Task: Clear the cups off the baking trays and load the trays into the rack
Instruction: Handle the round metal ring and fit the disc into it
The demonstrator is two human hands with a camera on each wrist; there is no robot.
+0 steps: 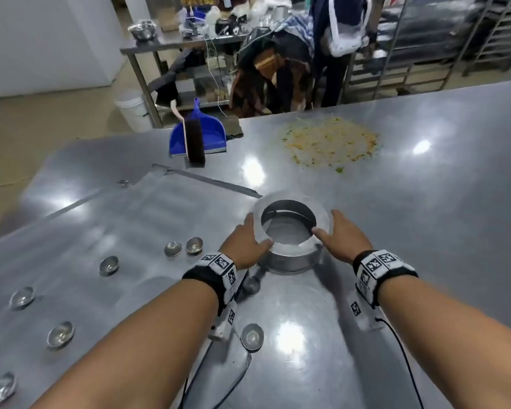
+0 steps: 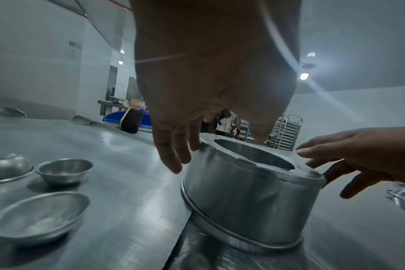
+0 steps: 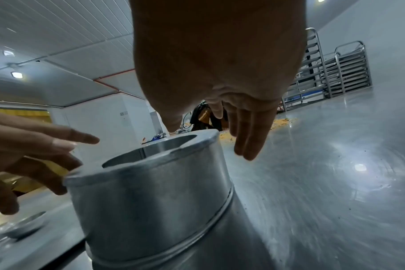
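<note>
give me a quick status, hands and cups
Left hand and right hand open, flanking the round metal tin. Small cups still on the tray. Nothing blocking.

Commercial bakery kitchen: steel worktable (image 1: pixel 425 202), tray racks (image 3: pixel 340 73).

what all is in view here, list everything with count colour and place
metal ring mould: one, silver, table centre, straddling the tray edge
small cups: eight visible, silver, on the baking tray, left
dustpan: one, blue, far table edge, dark brush on it
food crumbs: one yellow patch, far right of table
tray racks: several, silver, background
left hand: open, fingers at the mould's left side
right hand: open, beside the mould's right side
</note>
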